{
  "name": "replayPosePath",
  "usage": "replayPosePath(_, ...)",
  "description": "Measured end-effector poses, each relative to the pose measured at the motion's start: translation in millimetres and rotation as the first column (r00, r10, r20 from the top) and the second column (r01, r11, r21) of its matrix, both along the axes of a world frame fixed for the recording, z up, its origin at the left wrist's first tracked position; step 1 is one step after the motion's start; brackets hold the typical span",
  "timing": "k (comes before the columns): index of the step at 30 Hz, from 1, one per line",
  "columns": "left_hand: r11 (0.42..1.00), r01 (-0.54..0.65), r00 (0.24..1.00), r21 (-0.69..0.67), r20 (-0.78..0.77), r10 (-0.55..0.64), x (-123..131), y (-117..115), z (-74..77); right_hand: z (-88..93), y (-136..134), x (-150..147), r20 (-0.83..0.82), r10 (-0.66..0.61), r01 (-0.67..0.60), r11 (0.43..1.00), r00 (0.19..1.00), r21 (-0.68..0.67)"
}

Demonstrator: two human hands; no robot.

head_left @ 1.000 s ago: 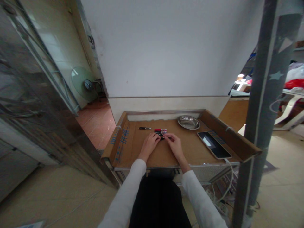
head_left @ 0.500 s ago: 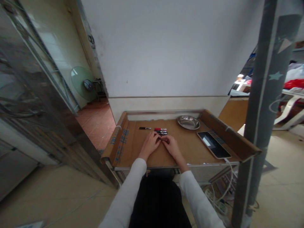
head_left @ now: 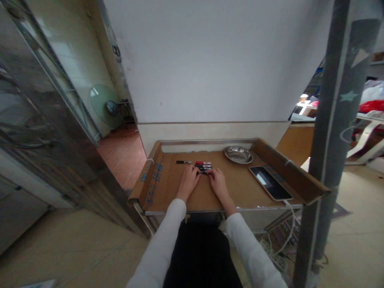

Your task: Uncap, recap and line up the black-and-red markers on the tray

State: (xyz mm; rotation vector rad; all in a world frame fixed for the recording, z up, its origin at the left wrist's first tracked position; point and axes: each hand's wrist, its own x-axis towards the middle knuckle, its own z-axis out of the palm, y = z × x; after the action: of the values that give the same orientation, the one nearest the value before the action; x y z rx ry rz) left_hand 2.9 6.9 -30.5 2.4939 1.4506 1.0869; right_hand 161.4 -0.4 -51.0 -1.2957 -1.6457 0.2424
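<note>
On the cardboard-lined table point(head_left: 234, 188), a red pen point(head_left: 203, 163) lies crosswise at the far end of a close row. Several black pens point(head_left: 204, 167) lie parallel just below it. My left hand point(head_left: 189, 180) has its fingertips closed on the left end of the nearest black pen point(head_left: 204, 173). At that pen's right end, my right hand point(head_left: 218, 182) pinches with thumb and fingers. Part of the pen is hidden under the fingers. One more black pen point(head_left: 183, 162) lies apart to the left.
A round metal dish point(head_left: 239, 155) sits at the back right. In front of it lies a phone point(head_left: 270, 183), its white cable point(head_left: 292, 224) hanging over the edge. Folded cardboard walls point(head_left: 288, 170) rise on both sides. A grey post point(head_left: 327, 140) stands right of the table.
My hands have moved apart, the right one a little to the right. More of the black pen between my fingertips now shows, close against the row.
</note>
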Motion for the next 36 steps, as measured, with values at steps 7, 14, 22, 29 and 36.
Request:
replayPosePath(7, 0.985, -0.17, 0.985, 0.039, 0.005, 0.17, 1, 5, -2.2, -0.3, 0, 0, 0.05, -0.068, 0.066, 0.997, 0.996, 0.035)
replayPosePath(14, 0.896, -0.443, 0.893, 0.033, 0.101, 0.438, -7, 21, -14.1, 1.2, -4, 1, -0.007, -0.069, 0.07, 0.997, 0.998, 0.03)
replayPosePath(22, 0.871, -0.491, 0.869, -0.022, 0.054, 0.491, -17, 27, -8.9, 5.3, -7, 3, -0.097, -0.104, 0.104, 0.995, 0.99, -0.003)
replayPosePath(29, 0.824, -0.566, 0.82, 0.013, -0.092, 0.565, -20, 22, -1.1, 2.5, -4, 5, -0.27, -0.138, 0.13, 0.99, 0.953, -0.048)
replayPosePath(36, 0.943, -0.323, 0.944, -0.083, 0.048, 0.328, -19, 12, 5.5, 3.1, -3, 3, -0.481, -0.153, 0.095, 0.985, 0.863, -0.143)
